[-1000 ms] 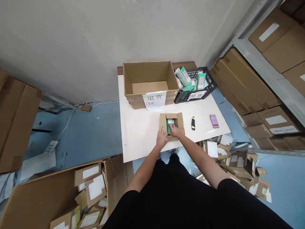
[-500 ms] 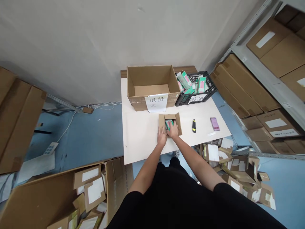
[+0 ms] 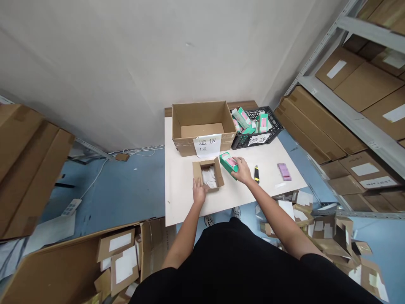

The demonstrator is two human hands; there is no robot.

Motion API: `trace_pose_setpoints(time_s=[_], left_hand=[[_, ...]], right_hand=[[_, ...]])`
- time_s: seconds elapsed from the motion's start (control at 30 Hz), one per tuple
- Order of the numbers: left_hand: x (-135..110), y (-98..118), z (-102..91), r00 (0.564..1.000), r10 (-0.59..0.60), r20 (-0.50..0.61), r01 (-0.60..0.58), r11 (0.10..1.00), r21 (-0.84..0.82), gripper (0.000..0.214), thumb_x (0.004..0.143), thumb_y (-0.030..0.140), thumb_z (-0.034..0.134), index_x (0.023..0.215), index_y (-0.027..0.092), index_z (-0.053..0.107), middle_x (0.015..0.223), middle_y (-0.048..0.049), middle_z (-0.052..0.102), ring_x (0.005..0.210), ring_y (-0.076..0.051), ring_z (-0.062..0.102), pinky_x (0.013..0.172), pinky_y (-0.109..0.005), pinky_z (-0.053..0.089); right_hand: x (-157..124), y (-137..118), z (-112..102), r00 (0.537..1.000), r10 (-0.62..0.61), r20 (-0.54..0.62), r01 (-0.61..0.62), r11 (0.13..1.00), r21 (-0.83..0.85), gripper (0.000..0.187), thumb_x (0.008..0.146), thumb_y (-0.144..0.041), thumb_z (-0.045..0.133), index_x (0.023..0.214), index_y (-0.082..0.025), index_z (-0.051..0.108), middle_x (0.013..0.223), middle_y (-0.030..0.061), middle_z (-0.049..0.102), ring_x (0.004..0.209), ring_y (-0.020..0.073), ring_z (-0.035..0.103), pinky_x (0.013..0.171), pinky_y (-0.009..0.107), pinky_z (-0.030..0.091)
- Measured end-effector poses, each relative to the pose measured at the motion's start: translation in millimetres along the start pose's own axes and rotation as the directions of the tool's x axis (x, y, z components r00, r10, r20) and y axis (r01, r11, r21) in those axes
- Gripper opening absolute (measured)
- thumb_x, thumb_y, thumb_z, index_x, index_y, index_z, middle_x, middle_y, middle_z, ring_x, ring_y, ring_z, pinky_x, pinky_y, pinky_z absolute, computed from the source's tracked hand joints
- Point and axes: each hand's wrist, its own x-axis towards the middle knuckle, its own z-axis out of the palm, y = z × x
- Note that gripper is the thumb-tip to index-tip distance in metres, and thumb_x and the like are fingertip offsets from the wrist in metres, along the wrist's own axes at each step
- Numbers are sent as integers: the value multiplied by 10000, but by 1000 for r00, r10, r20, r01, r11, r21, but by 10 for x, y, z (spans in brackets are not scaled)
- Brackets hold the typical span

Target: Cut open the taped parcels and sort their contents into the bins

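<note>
My right hand [image 3: 242, 169] is closed round one end of a green and pink box [image 3: 228, 164], held above the white table [image 3: 179, 202] just right of a small open carton [image 3: 198, 170]. White paper [image 3: 209, 177] shows inside that carton. My left hand [image 3: 199, 191] grips the carton's near left wall, fingers over the edge. To the right of my right hand lies a black and yellow box cutter [image 3: 256, 174]. Behind the carton stands a large open cardboard box [image 3: 185, 147] with a paper sign on its front.
A black plastic crate [image 3: 275, 126] with several green and pink boxes stands at the back right. A blurred purple item [image 3: 284, 172] lies near the right edge. Shelves of cartons [image 3: 319, 126] flank the right; a big box [image 3: 158, 240] of cartons sits at lower left.
My right hand has lifted the green and pink box out of the small carton and moved it right. My left hand and the carton have shifted left.
</note>
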Motion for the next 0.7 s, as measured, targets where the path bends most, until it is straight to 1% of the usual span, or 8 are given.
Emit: trace_pose_setpoints(time_s=[0.07,0.17,0.27,0.37,0.47,0.57,0.63,0.7], left_hand=[[-58,-42,-107,996,-83,31,81,996,47,186,843,227,773,1023,193,800,1778,-103,301,1674,-407,43,1311,-627,220],[-126,71,-242,996,-83,19,81,994,71,403,799,185,784,1200,227,780,1787,-109,268,1666,-453,9,1295,-720,155],[-128,388,-295,996,6,-93,-4,1000,23,602,839,196,740,1436,247,679,1760,-114,334,1666,-441,72,1322,-670,176],[0,816,-231,984,105,-145,-115,991,-64,588,909,207,663,1494,257,642,1667,-91,492,1628,-375,269,1339,-552,264],[274,1216,-92,989,114,-94,-128,978,-163,599,955,193,602,1551,250,575,1560,-99,599,1501,-305,477,1272,-475,401],[633,1500,39,998,56,3,-53,968,-245,813,880,202,737,1636,189,439,1626,-151,525,1454,-319,537,1198,-438,475],[860,1618,94,997,42,64,-22,958,-284,924,798,212,834,1628,169,433,1645,-175,500,1431,-342,565,1164,-432,499],[1035,1686,123,993,36,109,-1,952,-307,857,774,228,860,1558,182,516,1554,-163,601,1345,-339,636,1116,-425,528]], right_hand=[[89,118,-6,998,25,51,-23,999,-21,741,774,-246,741,1499,-228,586,1461,128,570,1270,333,569,1068,399,486],[235,257,146,973,107,204,-93,993,-79,555,757,-269,779,1306,-210,732,1339,126,673,1152,311,645,964,349,514],[374,347,388,884,222,412,-189,975,-119,414,750,-264,802,1159,-201,801,1153,112,771,1009,281,712,831,307,525],[519,416,587,801,287,525,-234,958,-166,304,778,-268,799,1072,-195,826,980,102,810,947,269,743,795,295,526],[642,484,691,865,260,429,-219,965,-143,407,813,-355,811,1188,-198,799,1148,132,803,1074,277,741,882,300,534],[648,583,721,917,241,319,-257,966,10,537,935,-439,696,1397,-165,683,1318,166,745,1177,258,711,980,306,522],[567,674,721,934,236,268,-282,948,148,501,1018,-379,540,1454,-148,627,1346,158,730,1202,228,698,1023,311,514],[449,775,714,957,185,222,-239,938,251,473,1006,-286,482,1440,-171,632,1357,126,725,1229,212,681,1063,335,510]])
